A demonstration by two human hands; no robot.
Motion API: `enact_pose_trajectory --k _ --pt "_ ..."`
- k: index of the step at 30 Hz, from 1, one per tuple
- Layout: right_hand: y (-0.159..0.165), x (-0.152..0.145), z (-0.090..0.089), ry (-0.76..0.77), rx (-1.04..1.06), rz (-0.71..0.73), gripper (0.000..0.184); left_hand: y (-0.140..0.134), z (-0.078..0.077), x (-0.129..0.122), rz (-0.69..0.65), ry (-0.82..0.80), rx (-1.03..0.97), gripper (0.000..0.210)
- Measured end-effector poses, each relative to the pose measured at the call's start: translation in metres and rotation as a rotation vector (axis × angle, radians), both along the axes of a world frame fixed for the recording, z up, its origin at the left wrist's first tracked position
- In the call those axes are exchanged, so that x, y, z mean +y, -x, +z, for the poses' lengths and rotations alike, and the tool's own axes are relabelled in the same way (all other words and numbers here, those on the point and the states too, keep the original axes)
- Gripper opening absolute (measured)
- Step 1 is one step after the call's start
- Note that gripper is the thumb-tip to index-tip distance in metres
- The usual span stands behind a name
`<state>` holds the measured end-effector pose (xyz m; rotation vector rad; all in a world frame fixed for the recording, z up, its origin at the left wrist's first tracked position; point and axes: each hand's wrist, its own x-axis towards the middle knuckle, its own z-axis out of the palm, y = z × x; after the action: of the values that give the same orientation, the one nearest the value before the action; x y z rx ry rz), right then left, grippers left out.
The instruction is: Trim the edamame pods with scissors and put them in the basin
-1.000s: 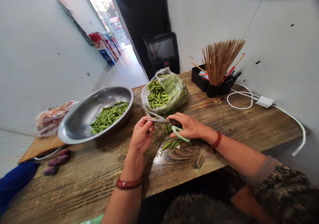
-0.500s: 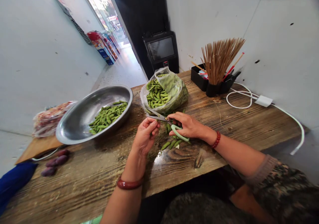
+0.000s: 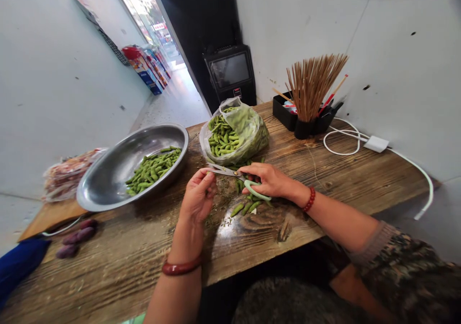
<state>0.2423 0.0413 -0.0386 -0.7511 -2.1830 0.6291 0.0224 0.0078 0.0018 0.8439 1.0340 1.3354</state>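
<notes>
The green-handled scissors (image 3: 236, 173) are pointing leftward over the table (image 3: 306, 182), blades slightly parted, while green bean pods (image 3: 237, 209) are lying loose beneath them.

Bright daylight overexposes the doorway (image 3: 142, 6). Glare whitens the counter (image 3: 245, 252) at centre; the steel bowl (image 3: 103, 175) carries soft reflections. Deep shadow lies beneath the counter's near edge. Wide-angle distortion stretches the periphery, where detail softens.

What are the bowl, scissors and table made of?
The bowl looks like polished metal: silvery, with reflections. The scissors have grey blades, probably metal, and a smooth green handle, maybe plastic. The table looks like glossy wood: grain and glare show.
</notes>
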Motion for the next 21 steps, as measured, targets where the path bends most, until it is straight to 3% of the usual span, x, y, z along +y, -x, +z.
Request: enact_pose_trajectory --k 3,7,10,15,21 --pt "-0.001 0.003 0.0 0.034 0.023 -0.057 0.053 0.003 0.001 0.002 0.042 0.028 -0.053 0.02" --pt "-0.003 0.006 0.003 0.048 0.058 -0.117 0.051 0.003 -0.002 0.004 -0.019 0.043 -0.021 0.013" --pt "-0.003 0.007 0.003 0.042 0.06 -0.123 0.05 -0.003 -0.011 0.005 -0.054 0.017 0.304 0.01" --pt "-0.002 0.007 0.001 0.046 0.066 -0.108 0.05 -0.014 -0.031 0.007 -0.085 -0.255 1.088 0.009" --pt "-0.002 0.004 0.003 0.038 0.047 -0.1 0.05 -0.015 -0.035 0.007 -0.193 -0.288 1.262 0.006"
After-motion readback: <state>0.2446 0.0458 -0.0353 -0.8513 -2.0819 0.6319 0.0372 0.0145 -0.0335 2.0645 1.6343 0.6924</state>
